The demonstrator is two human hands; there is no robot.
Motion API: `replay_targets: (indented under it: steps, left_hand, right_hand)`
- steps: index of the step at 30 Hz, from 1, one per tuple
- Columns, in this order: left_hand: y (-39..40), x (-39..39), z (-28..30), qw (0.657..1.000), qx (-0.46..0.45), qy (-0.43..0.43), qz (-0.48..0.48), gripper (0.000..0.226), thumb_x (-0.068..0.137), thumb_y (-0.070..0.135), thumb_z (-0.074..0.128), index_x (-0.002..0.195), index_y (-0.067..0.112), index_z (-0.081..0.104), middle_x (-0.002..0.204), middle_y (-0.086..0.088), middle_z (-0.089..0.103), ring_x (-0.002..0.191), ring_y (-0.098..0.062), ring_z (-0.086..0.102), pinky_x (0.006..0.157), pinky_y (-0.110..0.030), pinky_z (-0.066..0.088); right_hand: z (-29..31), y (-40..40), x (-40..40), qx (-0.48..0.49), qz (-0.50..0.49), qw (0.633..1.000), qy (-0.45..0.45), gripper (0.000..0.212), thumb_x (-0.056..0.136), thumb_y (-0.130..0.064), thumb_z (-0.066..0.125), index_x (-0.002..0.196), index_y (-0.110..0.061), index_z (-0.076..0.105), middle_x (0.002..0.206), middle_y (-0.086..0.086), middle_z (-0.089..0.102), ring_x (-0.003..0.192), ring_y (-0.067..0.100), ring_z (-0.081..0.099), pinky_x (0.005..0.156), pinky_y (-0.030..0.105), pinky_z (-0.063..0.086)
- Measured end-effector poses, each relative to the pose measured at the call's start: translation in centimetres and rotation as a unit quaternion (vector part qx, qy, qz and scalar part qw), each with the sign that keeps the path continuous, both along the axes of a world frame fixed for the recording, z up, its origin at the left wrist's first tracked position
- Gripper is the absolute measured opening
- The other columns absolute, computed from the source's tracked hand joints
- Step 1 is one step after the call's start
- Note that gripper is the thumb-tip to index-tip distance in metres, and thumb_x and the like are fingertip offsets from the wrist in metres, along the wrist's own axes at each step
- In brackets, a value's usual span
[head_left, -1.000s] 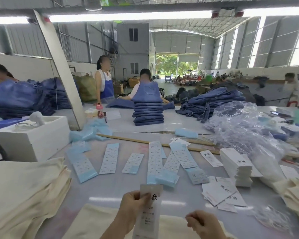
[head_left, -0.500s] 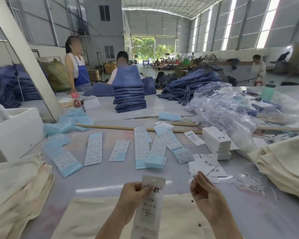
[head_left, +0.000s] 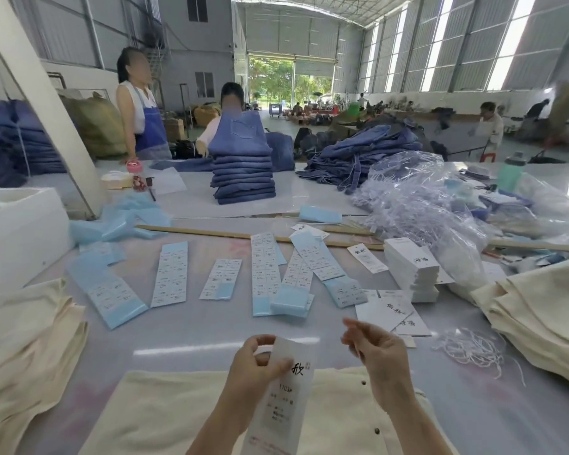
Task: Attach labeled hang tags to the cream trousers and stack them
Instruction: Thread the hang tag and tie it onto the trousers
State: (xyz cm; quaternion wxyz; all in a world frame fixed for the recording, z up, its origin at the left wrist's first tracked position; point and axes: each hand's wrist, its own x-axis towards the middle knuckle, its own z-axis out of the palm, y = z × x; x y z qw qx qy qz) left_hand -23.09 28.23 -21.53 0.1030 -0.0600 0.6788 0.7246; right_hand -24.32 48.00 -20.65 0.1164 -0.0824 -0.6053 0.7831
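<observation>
At the tabletop's [head_left: 191, 336] left edge lies a stack of cream trousers [head_left: 23, 339]. At the near edge, the left hand [head_left: 255, 362] pinches a hang tag [head_left: 284, 392] above another pair [head_left: 165, 415]. The right hand [head_left: 380, 353] hovers beside, its grip loosely curled, holding nothing visible.

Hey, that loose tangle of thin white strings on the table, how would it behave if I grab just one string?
The tangle of thin white strings looks limp and light, so one string would probably sag from your fingers. The loops cross each other, so neighbours would likely drag along. On the glossy grey table the bundle would probably slide rather than stay put.
</observation>
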Motion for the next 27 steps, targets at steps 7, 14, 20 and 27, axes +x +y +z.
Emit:
replay_targets:
  steps: [7, 14, 20, 27]
  left_hand:
    - [0.5, 1.3, 0.3, 0.998, -0.003, 0.065, 0.011, 0.018, 0.07, 0.014, 0.075, 0.081, 0.014, 0.061, 0.074, -0.011, 0.069, 0.06, -0.018, 0.059, 0.058, -0.028, 0.048]
    - [0.5, 1.3, -0.3, 0.997, -0.028, 0.075, 0.016, 0.011, 0.076, 0.014, 0.077, 0.074, 0.018, 0.067, 0.074, -0.008, 0.073, 0.059, -0.014, 0.064, 0.054, -0.021, 0.048]
    - [0.6, 1.1, -0.4, 0.996, -0.053, 0.077, 0.014, 0.01, 0.077, 0.015, 0.076, 0.08, 0.016, 0.066, 0.076, -0.008, 0.074, 0.06, -0.016, 0.066, 0.054, -0.021, 0.049]
    - [0.8, 1.2, -0.4, 0.993, -0.079, 0.083, 0.011, 0.012, 0.076, 0.017, 0.076, 0.083, 0.017, 0.066, 0.075, -0.006, 0.074, 0.059, -0.014, 0.066, 0.052, -0.019, 0.047]
  right_hand:
    - [-1.1, -3.3, 1.0, 0.074, 0.158, 0.985, -0.015, 0.01, 0.077, 0.013, 0.065, 0.076, 0.004, 0.07, 0.068, 0.018, 0.069, 0.061, 0.021, 0.062, 0.059, 0.025, 0.053]
    - [-0.9, -3.8, 1.1, 0.012, 0.233, 0.972, -0.011, 0.019, 0.075, 0.014, 0.063, 0.067, -0.003, 0.069, 0.062, 0.011, 0.066, 0.054, 0.013, 0.06, 0.052, 0.019, 0.047]
    - [-1.5, -3.6, 0.7, -0.047, 0.232, 0.971, -0.03, 0.02, 0.07, 0.02, 0.063, 0.077, 0.002, 0.06, 0.064, 0.012, 0.063, 0.054, 0.015, 0.059, 0.05, 0.021, 0.047]
    - [-1.9, -3.5, 0.5, -0.007, 0.211, 0.976, -0.059, 0.025, 0.074, 0.022, 0.061, 0.085, 0.0, 0.055, 0.072, 0.013, 0.067, 0.056, 0.013, 0.061, 0.047, 0.018, 0.046]
